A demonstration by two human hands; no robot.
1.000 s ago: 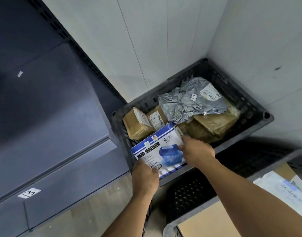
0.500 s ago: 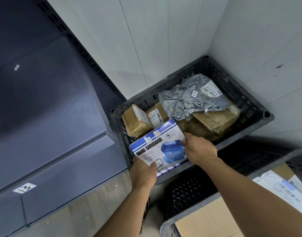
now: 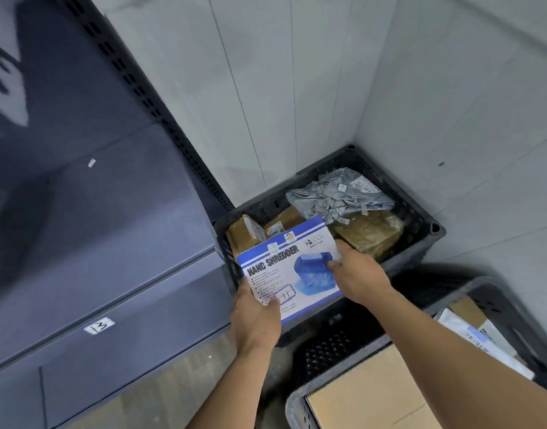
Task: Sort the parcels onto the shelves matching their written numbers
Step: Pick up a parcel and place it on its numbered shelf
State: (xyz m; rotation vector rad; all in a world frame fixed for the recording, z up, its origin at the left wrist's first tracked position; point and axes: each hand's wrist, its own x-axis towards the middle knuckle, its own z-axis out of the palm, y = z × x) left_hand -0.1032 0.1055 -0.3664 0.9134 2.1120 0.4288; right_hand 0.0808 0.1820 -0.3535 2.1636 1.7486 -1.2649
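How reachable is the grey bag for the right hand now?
Probably not yet: the right hand grips the box. Otherwise the way looks free, since the grey bag lies uncovered on top of the pile in the crate, just beyond it.

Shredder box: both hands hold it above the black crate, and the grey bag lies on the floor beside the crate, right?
No: the head view shows the grey bag inside the black crate, atop brown parcels, not beside it. The left hand and right hand do hold the shredder box above it.
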